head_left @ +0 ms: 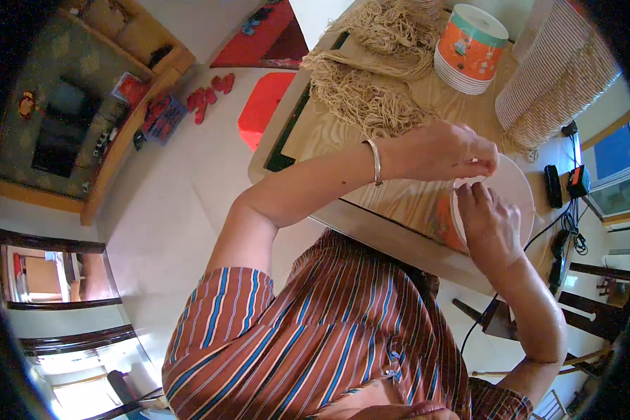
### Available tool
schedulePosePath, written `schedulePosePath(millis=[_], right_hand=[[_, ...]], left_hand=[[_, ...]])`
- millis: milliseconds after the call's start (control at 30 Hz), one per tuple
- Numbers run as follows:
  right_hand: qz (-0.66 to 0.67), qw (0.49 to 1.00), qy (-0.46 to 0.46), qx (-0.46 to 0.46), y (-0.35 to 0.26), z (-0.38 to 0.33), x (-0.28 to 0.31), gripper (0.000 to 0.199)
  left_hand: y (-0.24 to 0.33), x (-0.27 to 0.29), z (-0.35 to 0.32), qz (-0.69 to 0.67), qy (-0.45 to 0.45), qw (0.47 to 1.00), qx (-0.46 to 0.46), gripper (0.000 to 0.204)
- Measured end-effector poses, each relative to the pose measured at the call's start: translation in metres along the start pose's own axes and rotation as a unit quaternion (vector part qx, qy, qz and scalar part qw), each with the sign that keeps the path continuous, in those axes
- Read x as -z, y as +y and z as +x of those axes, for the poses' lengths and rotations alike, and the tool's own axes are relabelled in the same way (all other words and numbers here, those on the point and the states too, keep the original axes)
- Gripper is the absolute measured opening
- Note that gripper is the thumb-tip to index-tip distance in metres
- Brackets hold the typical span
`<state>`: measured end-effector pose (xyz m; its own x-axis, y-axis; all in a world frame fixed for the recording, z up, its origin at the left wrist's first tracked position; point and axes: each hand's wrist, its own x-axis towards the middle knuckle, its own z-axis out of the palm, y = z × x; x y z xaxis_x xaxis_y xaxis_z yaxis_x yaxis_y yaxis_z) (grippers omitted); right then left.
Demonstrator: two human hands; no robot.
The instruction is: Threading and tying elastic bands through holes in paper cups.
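Observation:
A round paper bucket (518,178) with a pale inside and an orange printed outside lies tilted at the table's near right edge, its mouth partly covered by my hands. My left hand (441,150), with a silver bangle on the wrist, reaches over its rim. The left fingers are curled together in a pinch; whatever they hold is too small to make out. My right hand (493,227) grips the bucket's wall with bent fingers at the rim, close below the left fingertips. Tangled tan cords (371,98) lie in a heap just beyond my left hand.
A short stack of orange and teal paper buckets (469,52) stands at the back. Tall leaning stacks of buckets (556,77) with cords draped over them rise at the right. Black cables (577,224) and small black devices lie at the right edge. A red stool (264,108) stands left.

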<state>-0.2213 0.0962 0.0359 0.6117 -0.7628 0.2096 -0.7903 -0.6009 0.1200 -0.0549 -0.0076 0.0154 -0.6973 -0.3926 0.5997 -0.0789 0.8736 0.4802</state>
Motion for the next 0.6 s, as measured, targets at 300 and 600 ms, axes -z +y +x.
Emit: schedulePosePath(millis=[300, 600], right_hand=[[0.380, 0.893, -0.179, -0.160, 0.042, 0.017, 0.003, 0.020], [0.739, 0.521, -0.276, -0.326, 0.052, 0.016, -0.001, 0.019]], left_hand=[[0.012, -0.012, -0.024, -0.046, 0.017, 0.997, 0.063, 0.019], [0.025, -0.008, -0.038, -0.070, 0.018, 0.997, 0.036, 0.025]])
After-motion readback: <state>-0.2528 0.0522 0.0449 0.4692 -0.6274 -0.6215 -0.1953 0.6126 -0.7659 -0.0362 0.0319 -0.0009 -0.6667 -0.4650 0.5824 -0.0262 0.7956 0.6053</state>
